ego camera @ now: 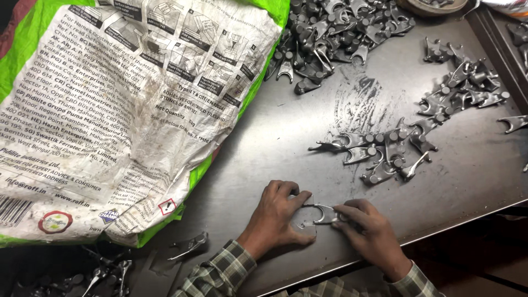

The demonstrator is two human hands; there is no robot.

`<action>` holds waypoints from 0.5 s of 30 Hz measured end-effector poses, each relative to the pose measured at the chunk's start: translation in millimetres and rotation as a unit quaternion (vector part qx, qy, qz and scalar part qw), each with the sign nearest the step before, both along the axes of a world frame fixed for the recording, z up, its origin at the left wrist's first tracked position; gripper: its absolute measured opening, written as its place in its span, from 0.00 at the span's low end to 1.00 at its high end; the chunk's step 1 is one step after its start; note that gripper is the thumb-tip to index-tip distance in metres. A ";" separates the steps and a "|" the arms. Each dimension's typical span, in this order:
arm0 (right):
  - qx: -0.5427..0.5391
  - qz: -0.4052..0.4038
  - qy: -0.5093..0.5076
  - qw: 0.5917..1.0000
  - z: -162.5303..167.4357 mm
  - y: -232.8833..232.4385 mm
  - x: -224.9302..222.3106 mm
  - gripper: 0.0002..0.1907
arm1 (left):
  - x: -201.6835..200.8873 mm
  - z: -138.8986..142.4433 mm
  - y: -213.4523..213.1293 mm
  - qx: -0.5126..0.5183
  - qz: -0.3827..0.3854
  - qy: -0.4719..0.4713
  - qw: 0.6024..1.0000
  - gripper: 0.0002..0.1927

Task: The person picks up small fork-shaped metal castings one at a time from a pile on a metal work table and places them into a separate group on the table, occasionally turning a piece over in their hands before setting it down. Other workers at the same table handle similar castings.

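1. Left hand (278,217): rests on the metal table (275,137) near its front edge, fingers curled around a small flat grey gauge piece (304,225).
2. Right hand (368,231): fingers pinch one forked metal part (324,213), held against the gauge piece between both hands.
3. Loose forked parts (385,154): scattered just beyond the hands.
4. Large heap of parts (335,33): at the table's far side.
5. Printed white-and-green sack (110,110): lies left of the hands, well apart from them.
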State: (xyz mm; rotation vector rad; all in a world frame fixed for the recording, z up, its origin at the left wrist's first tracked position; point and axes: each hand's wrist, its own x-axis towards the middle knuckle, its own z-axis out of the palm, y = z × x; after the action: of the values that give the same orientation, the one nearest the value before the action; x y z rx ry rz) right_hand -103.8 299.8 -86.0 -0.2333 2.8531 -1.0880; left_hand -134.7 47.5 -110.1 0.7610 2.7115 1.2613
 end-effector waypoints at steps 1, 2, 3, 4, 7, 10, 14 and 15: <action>0.005 0.004 0.010 1.000 0.5 -1.3 0.0 0.19 | -0.1 -0.2 0.5 -0.007 0.000 -0.009 1.000 0.44; 0.010 0.008 0.020 1.000 1.0 -2.0 -0.2 0.19 | -0.6 -0.3 0.8 -0.014 -0.001 -0.017 1.000 0.45; 0.007 0.012 0.018 1.000 1.3 -2.0 -0.1 0.19 | -0.9 -0.3 1.3 -0.020 -0.003 -0.024 0.999 0.45; 0.003 0.015 0.017 1.000 1.6 -2.0 -0.2 0.19 | -1.2 -0.2 1.6 -0.021 -0.004 -0.026 0.999 0.45; 0.004 0.024 0.024 0.999 1.4 -3.3 -0.7 0.19 | -1.7 0.5 2.1 -0.024 -0.006 -0.024 0.999 0.45; -0.003 0.033 0.027 0.999 0.1 -10.8 -2.7 0.19 | -1.5 1.2 1.5 -0.024 -0.003 -0.022 0.999 0.44; 0.004 0.056 -0.009 0.998 2.5 -18.4 -7.0 0.22 | -1.9 1.5 0.2 -0.013 -0.001 -0.013 1.000 0.43; 0.011 0.073 0.012 0.997 4.1 -18.3 -7.6 0.22 | -1.7 1.6 0.2 -0.007 0.000 -0.010 1.000 0.43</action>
State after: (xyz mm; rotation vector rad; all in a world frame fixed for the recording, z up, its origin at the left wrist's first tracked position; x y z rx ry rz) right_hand -111.4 281.4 -81.9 -0.4479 2.8148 -1.0310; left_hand -136.4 47.7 -108.5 0.7424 2.7017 1.2414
